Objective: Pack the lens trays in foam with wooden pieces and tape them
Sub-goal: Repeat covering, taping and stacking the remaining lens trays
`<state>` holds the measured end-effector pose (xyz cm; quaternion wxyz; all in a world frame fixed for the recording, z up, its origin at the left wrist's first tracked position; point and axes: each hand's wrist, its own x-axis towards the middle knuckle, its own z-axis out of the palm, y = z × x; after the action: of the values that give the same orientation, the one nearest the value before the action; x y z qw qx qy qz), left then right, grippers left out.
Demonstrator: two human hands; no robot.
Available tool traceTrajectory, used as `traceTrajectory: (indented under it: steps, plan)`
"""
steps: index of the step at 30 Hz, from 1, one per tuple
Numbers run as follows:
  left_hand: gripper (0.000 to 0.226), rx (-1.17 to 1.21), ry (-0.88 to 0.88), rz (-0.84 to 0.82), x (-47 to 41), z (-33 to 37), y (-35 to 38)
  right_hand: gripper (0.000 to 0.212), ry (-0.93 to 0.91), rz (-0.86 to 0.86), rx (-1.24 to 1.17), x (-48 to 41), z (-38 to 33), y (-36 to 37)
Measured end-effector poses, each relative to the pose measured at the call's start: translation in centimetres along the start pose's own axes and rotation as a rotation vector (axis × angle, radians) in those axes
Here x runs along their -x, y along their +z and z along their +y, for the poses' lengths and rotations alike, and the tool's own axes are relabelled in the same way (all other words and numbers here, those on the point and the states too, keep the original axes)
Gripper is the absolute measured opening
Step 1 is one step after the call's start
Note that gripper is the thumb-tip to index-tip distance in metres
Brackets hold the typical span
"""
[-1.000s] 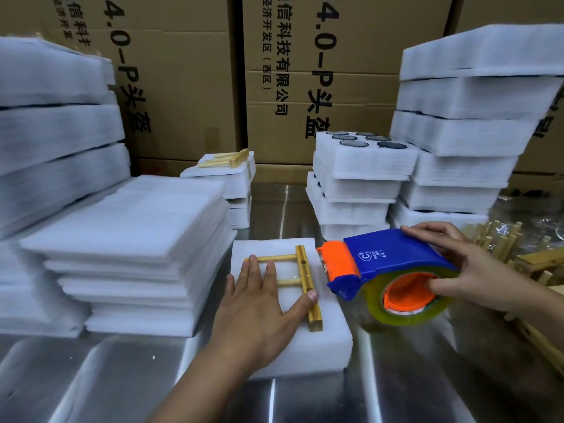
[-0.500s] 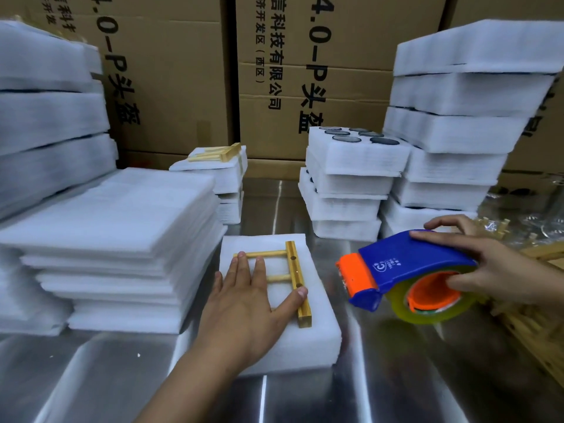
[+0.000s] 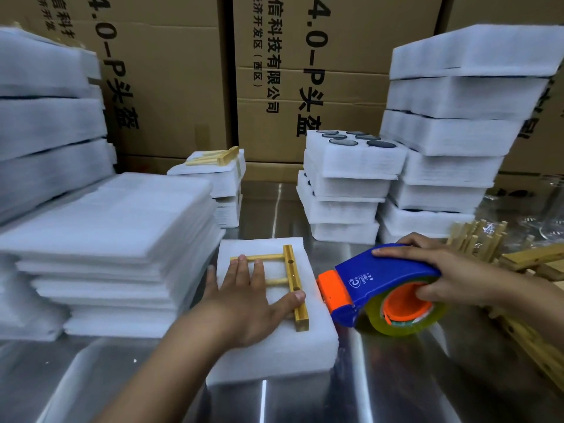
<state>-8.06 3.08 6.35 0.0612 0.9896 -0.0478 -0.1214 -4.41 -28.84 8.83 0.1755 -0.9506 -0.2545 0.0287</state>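
Foam pack lies on the bench under my left hand, spread flat and pinning the wood piece on top, while my right hand grips the tape gun just beside it, no tape on yet, so taping is left.

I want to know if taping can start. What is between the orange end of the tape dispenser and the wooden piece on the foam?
In the head view, only bare white foam of the foam block lies between the tape dispenser and the wooden piece.
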Motion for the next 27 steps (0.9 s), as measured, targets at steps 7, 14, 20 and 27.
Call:
traceTrajectory:
  steps: [7, 14, 20, 27]
  plan:
    - [0.097, 0.073, 0.180, 0.222, -5.0, 3.0, -2.3, 0.077, -0.010, -0.053, -0.173, -0.1, 0.4, 0.3]
    - [0.083, 0.203, 0.246, 0.141, -7.6, 2.8, 0.0, 0.063, -0.056, 0.129, -0.237, 0.1, 0.2, 1.7]
    - [0.072, 0.230, 0.244, 0.152, -7.6, 2.6, 0.0, 0.046, -0.065, 0.282, -0.327, 0.9, 0.9, 2.0]
    - [0.070, 0.224, 0.228, 0.141, -8.0, 2.6, 0.0, 0.046, -0.061, 0.310, -0.324, 2.3, 1.2, 0.4]
